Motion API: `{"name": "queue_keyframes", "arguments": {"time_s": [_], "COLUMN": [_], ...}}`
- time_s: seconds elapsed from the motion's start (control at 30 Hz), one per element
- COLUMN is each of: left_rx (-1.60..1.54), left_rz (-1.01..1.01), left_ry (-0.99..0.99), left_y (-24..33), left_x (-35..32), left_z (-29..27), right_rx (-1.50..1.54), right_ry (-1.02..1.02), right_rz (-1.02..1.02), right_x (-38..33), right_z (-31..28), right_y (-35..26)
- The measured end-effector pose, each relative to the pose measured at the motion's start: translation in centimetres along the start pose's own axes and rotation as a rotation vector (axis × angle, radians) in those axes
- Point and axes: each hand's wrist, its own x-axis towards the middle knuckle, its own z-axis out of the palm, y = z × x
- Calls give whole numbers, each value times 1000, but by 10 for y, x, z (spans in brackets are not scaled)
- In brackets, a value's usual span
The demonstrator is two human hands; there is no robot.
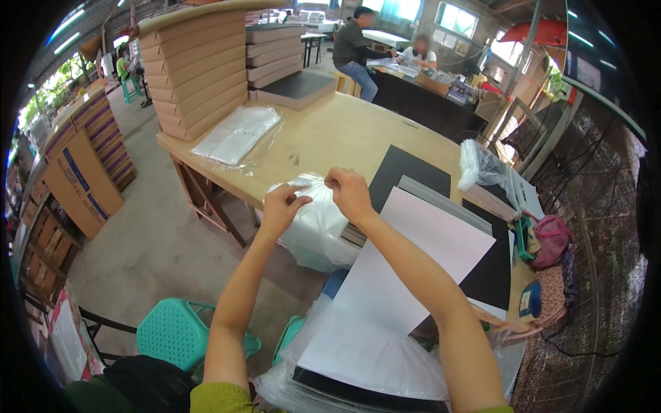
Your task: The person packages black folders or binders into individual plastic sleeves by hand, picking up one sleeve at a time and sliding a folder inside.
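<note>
A clear plastic bag [313, 230] hangs over the near edge of the wooden table [330, 131]. My left hand [284, 208] pinches it at its left side, thumb and fingers close together. At its upper right, my right hand [349, 193] is closed with the fingertips bent down onto the film. Under my right forearm lies a large white sheet [420, 251] on a stack of grey boards [447, 206]. Another white sheet [372, 347] rests lower down, over plastic film and dark boards near my body. Black boards [413, 168] lie flat beyond the stack.
Tall brown-wrapped stacks [196, 76] and dark-topped board piles [296, 89] stand at the far left of the table, beside flat plastic bags [237, 134]. A green stool [175, 334] is at lower left. At right are a pink bag [551, 237] and plastic-wrapped items [489, 172]. Two people work behind.
</note>
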Motion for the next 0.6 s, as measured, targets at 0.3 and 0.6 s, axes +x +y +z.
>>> {"name": "queue_keyframes", "arguments": {"time_s": [0.3, 0.6], "left_rx": [-316, -573], "left_rz": [-197, 15], "left_ry": [-1604, -1040], "left_y": [38, 78], "left_x": [28, -37], "left_z": [-9, -37], "right_rx": [429, 1396], "right_ry": [-1048, -1117], "right_rz": [122, -431], "right_x": [-6, -67], "right_z": [-26, -177], "right_y": [10, -38]}}
